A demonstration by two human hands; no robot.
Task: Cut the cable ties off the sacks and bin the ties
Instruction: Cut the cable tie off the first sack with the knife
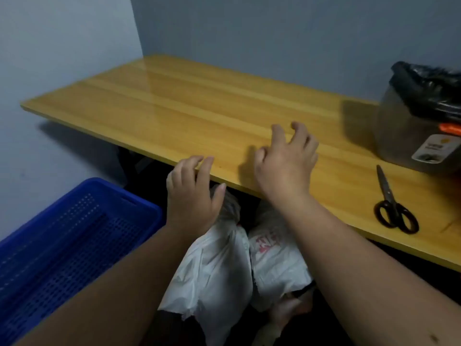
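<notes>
Two white sacks (219,265) lie side by side on the floor, under the near edge of the wooden table (174,103). The right sack has red print on it. I cannot see any ties on them. My left hand (193,196) is above the sacks, at the table edge, with its fingers loose and holding nothing. My right hand (287,161) is over the table top, fingers spread and a bit bent, holding nothing too. The black scissors (391,206) lie closed on the table to my right. Behind them stands a bin (421,121) with a black bag in it. A blue basket (74,240) sits on my left.
</notes>
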